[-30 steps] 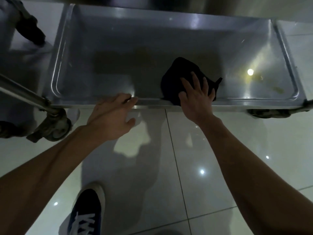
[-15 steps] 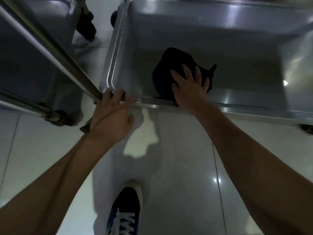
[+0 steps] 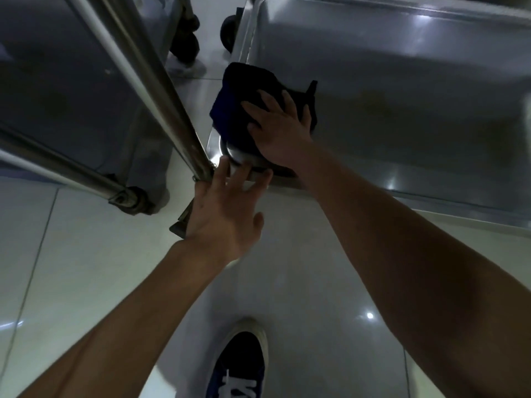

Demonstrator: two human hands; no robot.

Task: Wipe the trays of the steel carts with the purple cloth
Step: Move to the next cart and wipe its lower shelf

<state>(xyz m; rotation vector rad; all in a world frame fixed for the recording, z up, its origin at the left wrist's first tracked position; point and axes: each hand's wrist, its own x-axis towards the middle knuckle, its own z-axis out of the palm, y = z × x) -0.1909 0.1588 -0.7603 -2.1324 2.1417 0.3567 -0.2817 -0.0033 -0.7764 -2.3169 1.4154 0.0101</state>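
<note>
The purple cloth [image 3: 238, 110] sits bunched in the near left corner of the steel tray [image 3: 402, 81], spilling onto its left rim, and the right hand [image 3: 280, 130] presses flat on it with fingers spread, nothing curled round it. The left hand [image 3: 222, 214], fingers straight, rests on the tray's near rim just below that corner. From the corner, the unwiped tray floor stretches rightward along its long axis, so the right grip looks best placed to sweep that way.

Prob. commercial kitchen/canteen: steel carts [image 3: 402, 96] on tiled floor [image 3: 86, 268].
</note>
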